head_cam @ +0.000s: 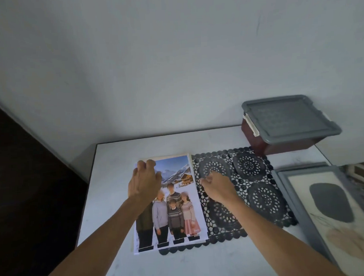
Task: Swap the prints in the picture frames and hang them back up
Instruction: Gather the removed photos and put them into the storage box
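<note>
Fig. 1. At the centre of the white worktop point(115, 156) we see the family print point(179, 210) lying face up, its right edge overlapping a black lace mat point(250, 166). The left hand point(144, 180) curls its fingers over the print's corner at 11 o'clock, gripping it. The right hand point(218, 188), fingertips pinched together, sits just beside the print's edge at 3 o'clock; we cannot tell whether it holds anything. A grey frame point(306, 170) with an abstract print lies at 4 o'clock, and a lidded storage box point(290, 121) at 1 o'clock.
</note>
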`<action>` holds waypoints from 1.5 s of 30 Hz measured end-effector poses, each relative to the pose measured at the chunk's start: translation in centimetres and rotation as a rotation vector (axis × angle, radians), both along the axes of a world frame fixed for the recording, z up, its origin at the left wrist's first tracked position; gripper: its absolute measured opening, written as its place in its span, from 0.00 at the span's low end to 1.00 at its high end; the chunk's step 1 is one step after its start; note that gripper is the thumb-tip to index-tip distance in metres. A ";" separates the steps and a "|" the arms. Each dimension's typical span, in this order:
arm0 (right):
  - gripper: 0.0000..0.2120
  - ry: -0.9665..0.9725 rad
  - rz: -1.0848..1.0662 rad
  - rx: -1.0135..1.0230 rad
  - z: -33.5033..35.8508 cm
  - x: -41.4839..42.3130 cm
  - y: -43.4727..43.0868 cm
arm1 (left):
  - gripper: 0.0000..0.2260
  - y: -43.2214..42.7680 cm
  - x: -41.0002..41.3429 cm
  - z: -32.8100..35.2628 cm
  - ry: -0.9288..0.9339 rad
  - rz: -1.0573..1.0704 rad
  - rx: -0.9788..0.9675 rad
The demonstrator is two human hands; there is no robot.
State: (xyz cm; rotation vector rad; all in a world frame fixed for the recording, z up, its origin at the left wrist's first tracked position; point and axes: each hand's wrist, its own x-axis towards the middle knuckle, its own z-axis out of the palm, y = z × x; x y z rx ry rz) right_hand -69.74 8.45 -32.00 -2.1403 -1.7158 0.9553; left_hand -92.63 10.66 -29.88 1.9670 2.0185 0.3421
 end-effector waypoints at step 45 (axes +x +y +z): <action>0.19 0.987 -0.740 -0.020 4.6 11.9 5.3 | 0.14 9.5 19.5 2.8 -0.973 0.378 -0.330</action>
